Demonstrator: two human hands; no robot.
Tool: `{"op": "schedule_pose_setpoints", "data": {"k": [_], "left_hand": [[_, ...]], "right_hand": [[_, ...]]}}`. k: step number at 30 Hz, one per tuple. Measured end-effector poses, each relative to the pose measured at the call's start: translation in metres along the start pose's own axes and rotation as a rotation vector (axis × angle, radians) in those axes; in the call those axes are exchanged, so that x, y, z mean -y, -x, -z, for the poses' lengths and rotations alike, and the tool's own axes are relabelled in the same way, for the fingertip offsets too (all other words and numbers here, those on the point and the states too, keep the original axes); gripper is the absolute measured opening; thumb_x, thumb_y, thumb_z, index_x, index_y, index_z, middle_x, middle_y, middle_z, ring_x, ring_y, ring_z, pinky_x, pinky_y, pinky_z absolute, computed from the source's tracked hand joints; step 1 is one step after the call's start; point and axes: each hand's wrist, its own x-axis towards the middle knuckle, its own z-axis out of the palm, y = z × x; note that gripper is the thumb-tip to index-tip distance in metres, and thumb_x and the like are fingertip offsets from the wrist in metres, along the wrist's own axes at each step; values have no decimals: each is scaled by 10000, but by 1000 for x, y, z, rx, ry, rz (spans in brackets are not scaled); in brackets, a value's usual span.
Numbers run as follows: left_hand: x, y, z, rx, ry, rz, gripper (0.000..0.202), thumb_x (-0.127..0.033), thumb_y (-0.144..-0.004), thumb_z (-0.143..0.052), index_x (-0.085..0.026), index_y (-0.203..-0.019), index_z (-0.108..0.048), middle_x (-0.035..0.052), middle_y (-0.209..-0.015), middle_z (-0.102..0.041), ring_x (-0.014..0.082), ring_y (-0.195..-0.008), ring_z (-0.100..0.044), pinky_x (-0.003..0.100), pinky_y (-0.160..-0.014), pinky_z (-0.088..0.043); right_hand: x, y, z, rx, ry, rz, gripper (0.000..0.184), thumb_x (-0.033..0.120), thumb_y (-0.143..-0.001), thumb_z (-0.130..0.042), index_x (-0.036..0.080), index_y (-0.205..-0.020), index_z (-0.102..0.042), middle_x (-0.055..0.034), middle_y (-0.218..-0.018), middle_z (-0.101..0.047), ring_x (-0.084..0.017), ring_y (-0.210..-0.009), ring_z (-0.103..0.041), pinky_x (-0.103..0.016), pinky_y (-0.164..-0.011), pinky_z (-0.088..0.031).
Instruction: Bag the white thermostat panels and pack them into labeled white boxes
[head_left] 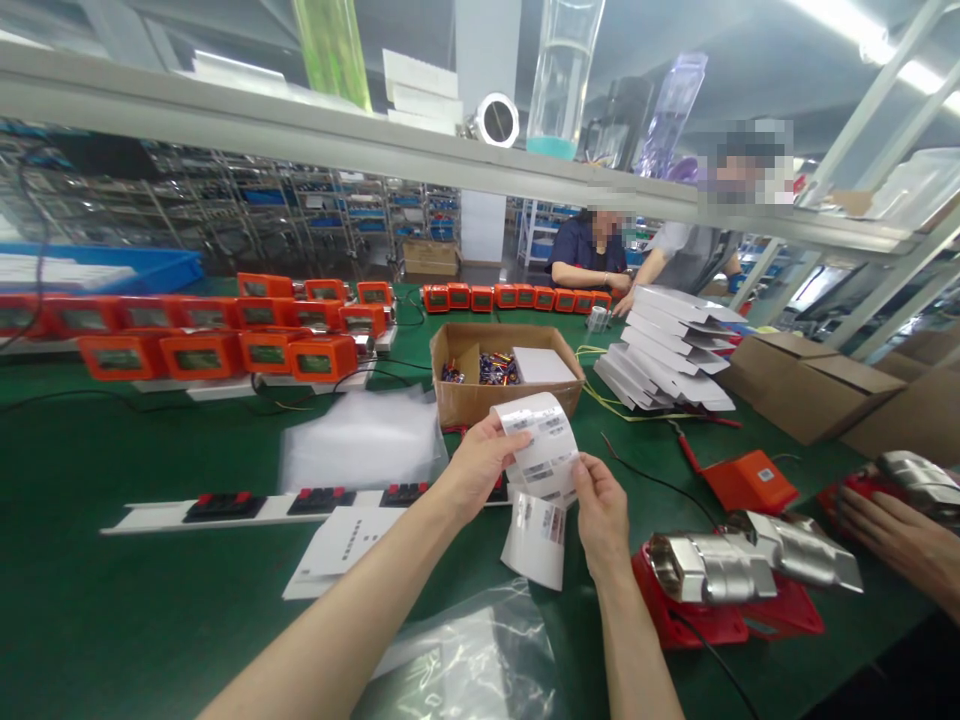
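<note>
Between both hands hangs a curled strip of white barcode labels [541,447], its lower end bending down over the table. My left hand [484,460] pinches the strip at its left edge. My right hand [602,505] grips it on the right edge between thumb and fingers. Below the strip lies a clear plastic bag [480,650]. A printed white booklet [341,550] rests to the left of my forearm. Just behind the hands stands an open cardboard box [457,405] holding small coloured parts and a white piece.
Red units with metal housings [720,570] lie at right, where another person's hand [900,535] touches one. Orange-framed units [199,355] line the left. A white rail [157,517] carries black-red terminals. Folded white sheets [667,350] are stacked behind. A shelf [300,105] crosses overhead.
</note>
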Motion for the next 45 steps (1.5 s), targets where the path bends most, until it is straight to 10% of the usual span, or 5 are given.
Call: {"op": "schedule_pose_setpoints", "data": {"k": [13, 17, 23, 45], "left_hand": [[-6, 3, -1, -113, -88, -13, 310, -361, -689, -720, -115, -874, -685, 52, -778, -701, 122, -657, -598, 231, -628, -443], [-4, 7, -3, -154, -178, -26, 276, -393, -678, -733, -130, -712, -658, -59, -452, -502, 49, -404, -371, 192, -436, -252], [4, 8, -10, -101, -267, -23, 298, -420, -662, -715, -138, -694, -625, -51, -448, -504, 48, -397, -323, 199, -434, -170], [4, 15, -26, -127, -359, -33, 183, -279, -742, -628, -137, -626, -629, -38, -416, -519, 55, -357, -325, 195, -393, -171]], "right_hand": [[1, 3, 1, -83, 234, 132, 427, 507, -832, -512, 134, -995, -640, -82, -857, -687, -225, -766, -617, -364, -709, -495], [22, 13, -6, -280, 395, 339, 386, 421, -814, -591, 144, -1080, -624, -139, -1125, -605, -277, -1106, -487, -467, -995, -332], [51, 20, -25, -279, 805, 761, 224, 314, -910, -545, 161, -1010, -674, -96, -960, -634, -225, -960, -524, -376, -886, -411], [54, 21, -30, -281, 942, 832, 168, 277, -907, -570, 173, -792, -636, -34, -785, -638, -197, -791, -543, -332, -773, -377]]}}
